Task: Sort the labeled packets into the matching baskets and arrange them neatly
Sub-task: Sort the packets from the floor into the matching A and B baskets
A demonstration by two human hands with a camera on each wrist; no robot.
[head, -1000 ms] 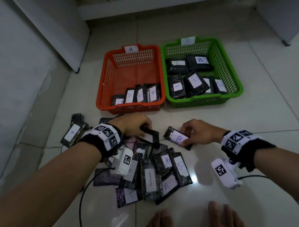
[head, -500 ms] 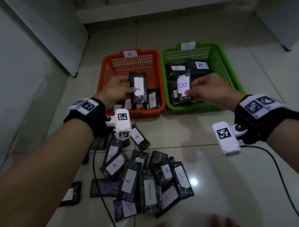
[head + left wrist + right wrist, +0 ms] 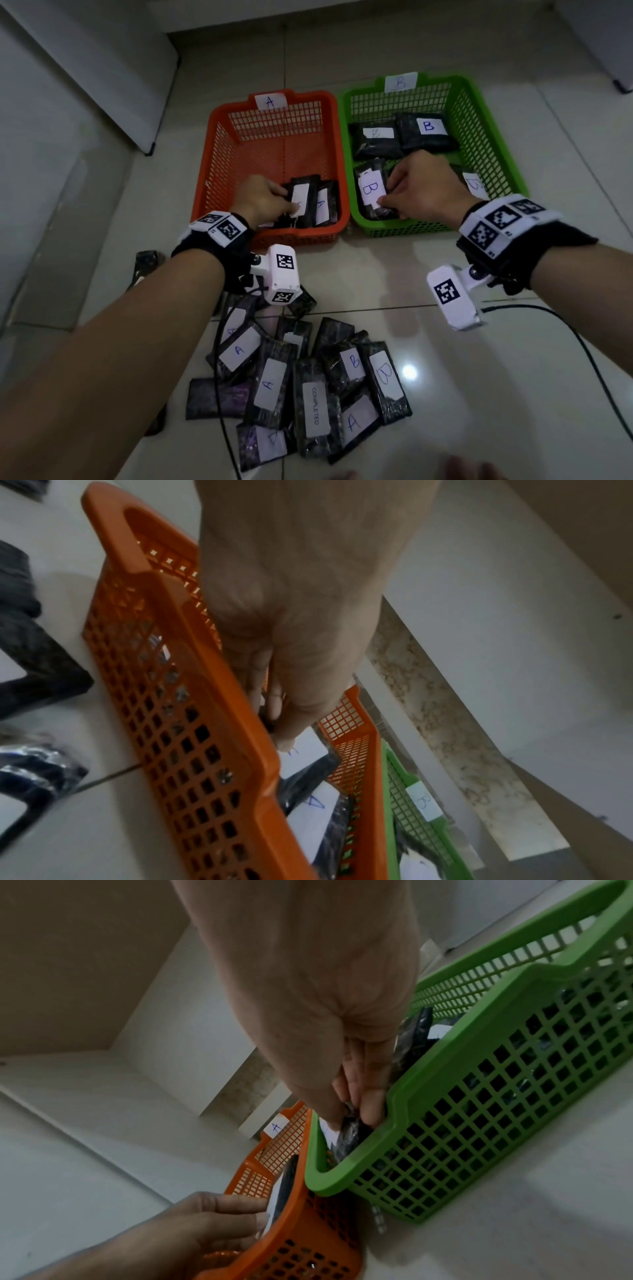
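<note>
Packets: left hand [image 3: 263, 202] pinches an A-labelled packet [image 3: 301, 202] inside the orange basket [image 3: 270, 236]; right hand [image 3: 423, 190] pinches a B-labelled packet [image 3: 370, 192] inside the green basket [image 3: 496, 137]; unsorted packets [image 3: 301, 387] lie heaped on the floor [image 3: 513, 394]

The basket marked A [image 3: 205, 192] sits left of basket B [image 3: 493, 137], loose packets [image 3: 308, 383] heaped before them.

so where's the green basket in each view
Head: green basket upper right, with the right hand in it.
Left wrist: lower right, a strip of its wall behind the orange basket.
Right wrist: fills the right side.
Shared landmark: the orange basket touching it, seen in all three.
</note>
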